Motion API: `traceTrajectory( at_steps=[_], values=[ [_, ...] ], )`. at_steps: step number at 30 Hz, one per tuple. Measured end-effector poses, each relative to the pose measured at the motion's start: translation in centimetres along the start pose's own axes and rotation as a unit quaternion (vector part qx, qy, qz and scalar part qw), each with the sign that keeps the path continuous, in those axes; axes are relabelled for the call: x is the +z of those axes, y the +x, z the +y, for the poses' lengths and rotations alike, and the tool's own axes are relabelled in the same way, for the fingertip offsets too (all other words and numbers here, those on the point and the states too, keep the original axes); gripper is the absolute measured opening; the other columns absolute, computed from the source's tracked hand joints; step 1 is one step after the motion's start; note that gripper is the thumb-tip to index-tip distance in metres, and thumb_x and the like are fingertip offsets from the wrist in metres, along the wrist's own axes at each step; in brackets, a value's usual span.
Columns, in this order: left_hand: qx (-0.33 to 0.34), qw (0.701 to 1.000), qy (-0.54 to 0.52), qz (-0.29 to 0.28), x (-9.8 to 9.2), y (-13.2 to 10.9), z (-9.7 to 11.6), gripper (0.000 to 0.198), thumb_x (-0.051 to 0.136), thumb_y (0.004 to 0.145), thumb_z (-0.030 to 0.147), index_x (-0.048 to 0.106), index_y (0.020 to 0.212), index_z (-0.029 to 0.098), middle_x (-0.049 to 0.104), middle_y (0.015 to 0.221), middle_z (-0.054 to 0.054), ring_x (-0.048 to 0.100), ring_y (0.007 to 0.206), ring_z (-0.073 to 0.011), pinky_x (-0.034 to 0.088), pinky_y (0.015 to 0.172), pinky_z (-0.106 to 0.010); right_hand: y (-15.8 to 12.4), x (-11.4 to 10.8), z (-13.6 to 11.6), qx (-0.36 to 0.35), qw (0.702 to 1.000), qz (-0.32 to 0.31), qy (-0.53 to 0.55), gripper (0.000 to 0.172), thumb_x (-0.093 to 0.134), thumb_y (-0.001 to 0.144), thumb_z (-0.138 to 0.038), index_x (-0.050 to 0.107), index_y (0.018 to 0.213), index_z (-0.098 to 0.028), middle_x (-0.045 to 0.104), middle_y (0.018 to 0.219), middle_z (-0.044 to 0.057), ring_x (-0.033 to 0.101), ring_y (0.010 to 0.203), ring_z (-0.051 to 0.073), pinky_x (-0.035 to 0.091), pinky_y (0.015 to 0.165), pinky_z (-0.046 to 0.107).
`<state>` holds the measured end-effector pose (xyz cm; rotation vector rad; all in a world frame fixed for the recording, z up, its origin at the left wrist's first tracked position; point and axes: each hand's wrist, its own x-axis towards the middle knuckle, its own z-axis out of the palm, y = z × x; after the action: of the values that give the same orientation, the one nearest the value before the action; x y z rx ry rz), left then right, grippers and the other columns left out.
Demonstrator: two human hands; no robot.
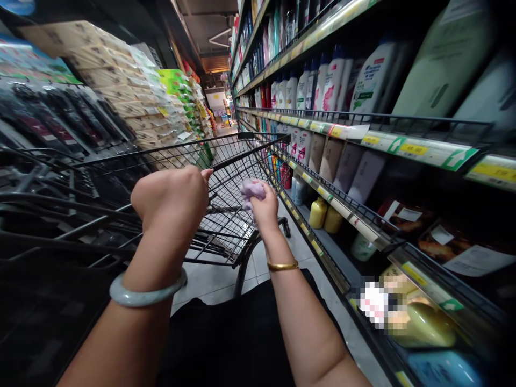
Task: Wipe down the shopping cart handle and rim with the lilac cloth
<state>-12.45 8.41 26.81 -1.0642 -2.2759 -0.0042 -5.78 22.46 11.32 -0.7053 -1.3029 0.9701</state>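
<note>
My right hand (266, 207) is closed round a crumpled pale purple cloth (252, 191), held above the wire basket of a black shopping cart (234, 215). My left hand (173, 193) is bent sharply at the wrist and looks fist-like, at the near left side of the cart. Its fingers are mostly hidden behind the back of the hand, with one fingertip showing at the right, so what it holds, if anything, cannot be seen. A pale stone bangle (141, 293) circles the left wrist, and a gold bangle (283, 266) the right.
Shelves on the right hold shampoo bottles (371, 78), behind wire rails and price strips (415, 148). Lower down stand yellow bottles (318, 212). Stacked packs (108, 80) and dark hanging packages (52, 113) line the left. A tiled floor (258, 269) shows under the cart.
</note>
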Motion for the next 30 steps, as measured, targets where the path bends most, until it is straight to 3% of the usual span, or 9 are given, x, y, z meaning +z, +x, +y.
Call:
traceTrajectory(
  at_steps=[4, 6, 8, 11, 13, 19, 21, 26, 30],
  values=[
    [0.008, 1.000, -0.009, 0.009, 0.1, 0.0, -0.2, 0.087, 0.006, 0.107, 0.064, 0.078, 0.100, 0.014, 0.072, 0.083, -0.020, 0.069, 0.081, -0.0363, 0.044, 0.071, -0.040, -1.3, 1.5, -4.4, -0.141, 0.982, -0.095, 0.082, 0.051, 0.066, 0.082, -0.005, 0.077, 0.125, -0.029, 0.071, 0.137, 0.003, 0.068, 0.128, 0.018, 0.055, 0.116, 0.032],
    [0.016, 1.000, -0.013, 0.012, 0.0, -0.1, -0.2, 0.086, 0.008, 0.108, 0.062, 0.078, 0.099, 0.013, 0.071, 0.083, -0.020, 0.068, 0.080, -0.0359, 0.044, 0.070, -0.040, -1.8, 2.1, -4.6, -0.160, 0.976, -0.114, 0.095, 0.048, 0.067, 0.083, -0.006, 0.078, 0.124, -0.029, 0.070, 0.138, 0.004, 0.068, 0.130, 0.018, 0.053, 0.118, 0.032],
    [0.028, 0.999, -0.015, 0.014, -0.3, -0.1, -0.3, 0.083, 0.011, 0.109, 0.059, 0.078, 0.099, 0.012, 0.071, 0.082, -0.020, 0.068, 0.078, -0.0348, 0.043, 0.069, -0.039, -1.8, 2.2, -2.9, -0.107, 0.988, -0.078, 0.082, 0.047, 0.065, 0.080, -0.004, 0.078, 0.119, -0.027, 0.070, 0.137, 0.005, 0.068, 0.128, 0.019, 0.054, 0.118, 0.035],
    [0.037, 0.999, -0.013, 0.009, -0.9, -0.2, -0.1, 0.075, 0.018, 0.110, 0.056, 0.077, 0.096, 0.012, 0.072, 0.081, -0.019, 0.066, 0.074, -0.0322, 0.040, 0.066, -0.037, -1.2, 1.9, 0.1, 0.044, 0.998, 0.006, 0.045, 0.046, 0.061, 0.076, -0.001, 0.077, 0.114, -0.023, 0.071, 0.132, 0.006, 0.070, 0.117, 0.020, 0.057, 0.113, 0.040],
    [0.029, 1.000, -0.010, 0.003, -1.0, -0.2, -0.1, 0.072, 0.022, 0.110, 0.055, 0.077, 0.095, 0.012, 0.072, 0.080, -0.018, 0.066, 0.072, -0.0309, 0.039, 0.065, -0.036, -1.1, 1.7, 0.1, 0.079, 0.996, 0.031, 0.038, 0.047, 0.059, 0.076, 0.000, 0.076, 0.115, -0.022, 0.071, 0.130, 0.007, 0.071, 0.114, 0.020, 0.058, 0.112, 0.042],
    [0.040, 0.998, 0.014, 0.053, -0.3, -0.3, -0.2, 0.065, 0.021, 0.110, 0.044, 0.074, 0.087, 0.013, 0.068, 0.072, -0.016, 0.065, 0.068, -0.0314, 0.037, 0.063, -0.035, -2.9, 2.7, -5.3, -0.183, 0.978, -0.068, 0.066, 0.047, 0.064, 0.086, -0.006, 0.074, 0.127, -0.028, 0.065, 0.140, 0.006, 0.067, 0.130, 0.018, 0.055, 0.118, 0.033],
    [0.044, 0.997, 0.020, 0.061, -0.1, -0.2, -0.2, 0.065, 0.021, 0.110, 0.045, 0.072, 0.084, 0.014, 0.066, 0.069, -0.014, 0.064, 0.065, -0.0304, 0.035, 0.061, -0.034, -2.9, 2.6, -4.7, -0.181, 0.980, -0.069, 0.040, 0.045, 0.068, 0.087, -0.007, 0.076, 0.125, -0.029, 0.065, 0.140, 0.006, 0.066, 0.132, 0.020, 0.054, 0.120, 0.036],
    [0.032, 0.998, 0.020, 0.052, 0.0, -0.1, -0.2, 0.068, 0.023, 0.110, 0.053, 0.075, 0.086, 0.016, 0.066, 0.068, -0.013, 0.061, 0.063, -0.0270, 0.034, 0.062, -0.033, -1.8, 1.9, -1.8, 0.015, 0.999, 0.021, -0.026, 0.046, 0.063, 0.080, 0.003, 0.077, 0.117, -0.022, 0.068, 0.133, 0.010, 0.069, 0.123, 0.023, 0.056, 0.118, 0.045],
    [0.034, 0.998, 0.027, 0.052, -0.1, -0.1, -0.2, 0.062, 0.025, 0.109, 0.045, 0.074, 0.086, 0.016, 0.065, 0.067, -0.012, 0.062, 0.063, -0.0283, 0.035, 0.061, -0.033, -2.6, 2.3, -4.6, -0.143, 0.989, -0.031, 0.016, 0.048, 0.067, 0.086, -0.004, 0.074, 0.127, -0.028, 0.065, 0.140, 0.006, 0.067, 0.129, 0.020, 0.056, 0.119, 0.037]
  ],
)
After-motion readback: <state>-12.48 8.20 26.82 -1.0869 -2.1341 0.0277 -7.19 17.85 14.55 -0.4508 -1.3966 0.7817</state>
